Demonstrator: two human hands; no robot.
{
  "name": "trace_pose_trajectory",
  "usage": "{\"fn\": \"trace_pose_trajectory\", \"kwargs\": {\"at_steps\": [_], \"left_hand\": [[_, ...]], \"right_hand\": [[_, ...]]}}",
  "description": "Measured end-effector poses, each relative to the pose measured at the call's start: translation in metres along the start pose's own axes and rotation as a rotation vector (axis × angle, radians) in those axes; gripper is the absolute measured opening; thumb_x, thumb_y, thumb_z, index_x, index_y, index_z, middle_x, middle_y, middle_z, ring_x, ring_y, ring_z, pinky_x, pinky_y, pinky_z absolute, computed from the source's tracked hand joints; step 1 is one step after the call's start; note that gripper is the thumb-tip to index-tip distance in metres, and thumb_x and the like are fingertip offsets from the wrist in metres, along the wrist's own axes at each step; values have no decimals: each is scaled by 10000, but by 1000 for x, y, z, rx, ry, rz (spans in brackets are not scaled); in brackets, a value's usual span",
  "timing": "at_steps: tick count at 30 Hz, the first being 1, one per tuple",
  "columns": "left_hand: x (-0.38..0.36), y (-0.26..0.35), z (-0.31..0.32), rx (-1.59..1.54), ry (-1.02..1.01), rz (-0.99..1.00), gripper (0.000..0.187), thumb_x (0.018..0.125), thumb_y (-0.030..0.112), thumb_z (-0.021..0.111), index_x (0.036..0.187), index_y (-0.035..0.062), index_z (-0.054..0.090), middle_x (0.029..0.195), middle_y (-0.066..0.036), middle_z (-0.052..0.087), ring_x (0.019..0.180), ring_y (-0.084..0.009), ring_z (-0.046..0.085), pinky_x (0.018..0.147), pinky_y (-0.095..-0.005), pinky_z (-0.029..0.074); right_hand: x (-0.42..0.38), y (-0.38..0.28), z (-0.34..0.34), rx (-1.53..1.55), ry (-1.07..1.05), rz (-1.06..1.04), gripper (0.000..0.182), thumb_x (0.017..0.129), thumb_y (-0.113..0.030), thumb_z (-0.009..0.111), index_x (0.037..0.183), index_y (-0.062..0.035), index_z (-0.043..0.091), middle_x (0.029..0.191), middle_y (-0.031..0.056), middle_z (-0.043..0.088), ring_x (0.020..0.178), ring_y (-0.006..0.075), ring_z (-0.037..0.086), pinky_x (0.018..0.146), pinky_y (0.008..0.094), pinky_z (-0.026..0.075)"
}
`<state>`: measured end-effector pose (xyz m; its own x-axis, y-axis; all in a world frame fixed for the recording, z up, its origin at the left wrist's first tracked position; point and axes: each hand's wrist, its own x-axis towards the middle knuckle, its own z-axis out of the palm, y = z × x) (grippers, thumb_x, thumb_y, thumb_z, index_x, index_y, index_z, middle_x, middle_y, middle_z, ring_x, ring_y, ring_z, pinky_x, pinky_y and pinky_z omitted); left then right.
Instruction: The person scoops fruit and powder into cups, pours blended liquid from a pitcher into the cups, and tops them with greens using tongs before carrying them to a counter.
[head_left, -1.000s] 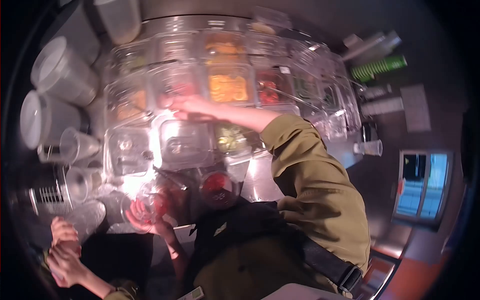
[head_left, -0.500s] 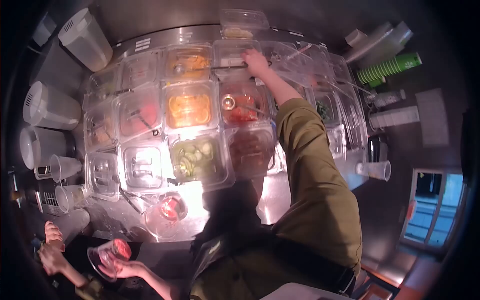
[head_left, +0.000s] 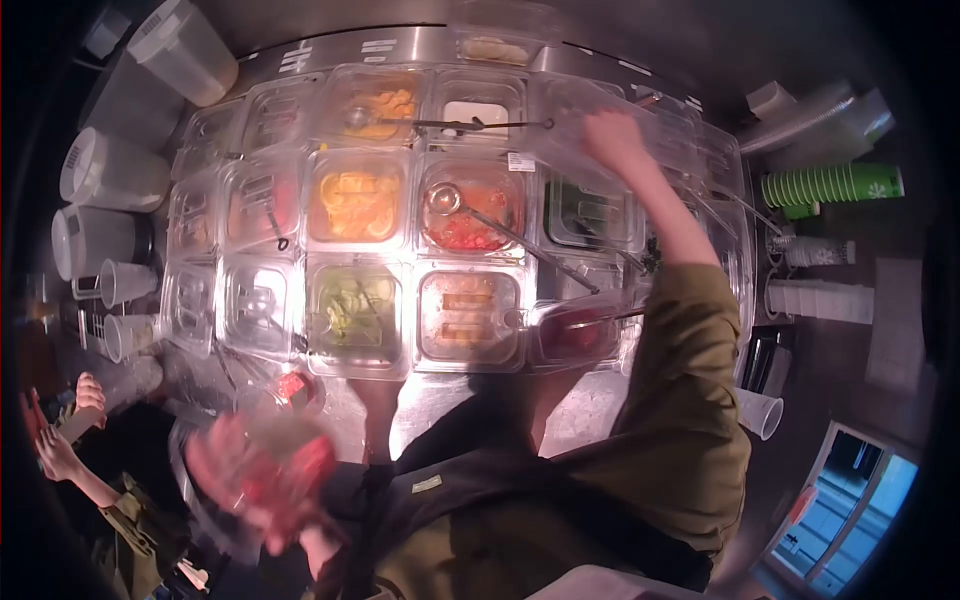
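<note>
My left hand, smeared by motion, is at lower left, wrapped round a clear plastic cup with red contents. My right arm reaches over the bins, and my right hand grips a clear plastic lid at the back, right of centre. Left of that lid stands an uncovered bin with something white inside. A dark-handled utensil lies across that bin and the one with orange fruit pieces.
Clear bins hold orange slices, red pieces with a ladle and green slices. Another cup with red pieces stands on the steel counter. Green cups are at right, pitchers at left. A co-worker's hands are at lower left.
My right hand has moved right with the lid, uncovering the bin with white contents. My left hand has come up and inward with the cup. The view has shifted slightly.
</note>
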<state>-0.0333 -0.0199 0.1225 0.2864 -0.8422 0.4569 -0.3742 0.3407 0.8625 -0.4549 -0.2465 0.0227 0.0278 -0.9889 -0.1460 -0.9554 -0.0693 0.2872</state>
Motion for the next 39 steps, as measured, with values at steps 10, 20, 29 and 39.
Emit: {"fn": "trace_pose_trajectory", "kwargs": {"at_steps": [10, 20, 29, 39], "left_hand": [[33, -102, 161, -863, -286, -618, 758, 749, 603, 425, 1256, 72, 235, 1155, -144, 443, 1058, -248, 457, 890, -389, 365], [43, -119, 168, -974, -410, -675, 840, 694, 670, 409, 1288, 102, 239, 1222, -146, 395, 1125, -279, 395, 941, -413, 328], [55, -134, 172, -1245, -497, -742, 1048, 567, 757, 461, 1287, 24, 253, 1203, -205, 410, 1093, -351, 426, 911, -449, 372], [64, -144, 174, -832, -545, -578, 939, 647, 702, 456, 1301, 67, 228, 1184, -136, 439, 1092, -266, 434, 908, -395, 359]], "right_hand": [[-10, -9, 8, 317, 259, -233, 256, 739, -288, 563, 775, -41, 616, 784, 136, 597, 766, 288, 583, 662, 372, 467], [110, -79, 49, 1055, 403, -79, 298, 790, -305, 519, 876, -32, 603, 756, 144, 603, 745, 317, 572, 651, 369, 452], [81, -68, 73, 140, 261, -351, 169, 721, -197, 534, 776, -69, 629, 732, 133, 608, 805, 291, 576, 619, 407, 456], [82, -64, 61, 77, 441, -332, 106, 667, -99, 514, 678, -60, 612, 680, 103, 586, 672, 224, 599, 572, 328, 474]]}}
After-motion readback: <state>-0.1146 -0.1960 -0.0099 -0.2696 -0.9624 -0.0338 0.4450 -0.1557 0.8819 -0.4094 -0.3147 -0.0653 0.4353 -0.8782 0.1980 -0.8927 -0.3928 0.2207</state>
